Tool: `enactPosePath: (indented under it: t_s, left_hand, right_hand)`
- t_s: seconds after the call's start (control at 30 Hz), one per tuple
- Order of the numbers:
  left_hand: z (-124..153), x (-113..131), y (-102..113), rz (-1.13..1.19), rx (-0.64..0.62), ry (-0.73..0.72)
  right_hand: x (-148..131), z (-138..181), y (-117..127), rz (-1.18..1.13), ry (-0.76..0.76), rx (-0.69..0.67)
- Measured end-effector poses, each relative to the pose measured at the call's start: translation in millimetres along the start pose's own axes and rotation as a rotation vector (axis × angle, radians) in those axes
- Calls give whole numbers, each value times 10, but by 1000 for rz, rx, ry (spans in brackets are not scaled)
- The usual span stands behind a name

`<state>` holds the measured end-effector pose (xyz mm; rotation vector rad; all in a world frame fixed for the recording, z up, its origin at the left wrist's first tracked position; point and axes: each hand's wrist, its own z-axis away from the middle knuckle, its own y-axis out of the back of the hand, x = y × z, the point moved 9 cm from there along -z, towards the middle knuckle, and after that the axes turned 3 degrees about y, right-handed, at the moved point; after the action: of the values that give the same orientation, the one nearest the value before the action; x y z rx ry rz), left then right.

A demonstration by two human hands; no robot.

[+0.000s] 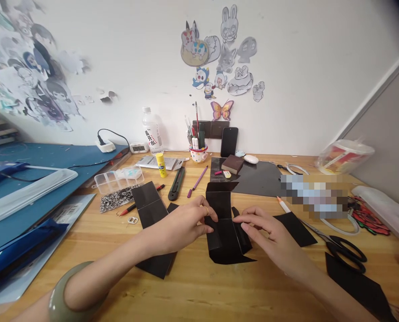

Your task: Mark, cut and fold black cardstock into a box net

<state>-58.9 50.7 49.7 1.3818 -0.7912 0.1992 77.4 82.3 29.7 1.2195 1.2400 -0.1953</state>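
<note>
A folded black paper piece [224,237] lies on the wooden desk [199,286] in front of me. My left hand [182,223], with a ring on one finger and a green bangle at the wrist, pinches the paper's left edge. My right hand [269,235] presses its fingertips on a fold at the paper's right side. Another creased black sheet [150,205] lies under my left forearm. Black offcuts [296,228] sit to the right.
Black scissors [345,250] lie right of my hand. A utility knife [176,183], glue stick [161,164], purple pen [196,181], bead box [119,179], pen cup [198,152], phone [228,141] and water bottle [151,131] stand behind. A blue mat [45,165] covers the left.
</note>
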Motion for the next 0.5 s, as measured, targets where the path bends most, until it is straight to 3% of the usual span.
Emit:
enactPosePath:
  t_s: [0.27,0.5]
  left_hand:
    - [-5,-21,-94,-77,-65,-34]
    - [-32,24,-86,-85,-36,-62]
  right_hand:
    - [-8,-9,-65,173,94,-46]
    - [-33,-5,-91,169,123,-79]
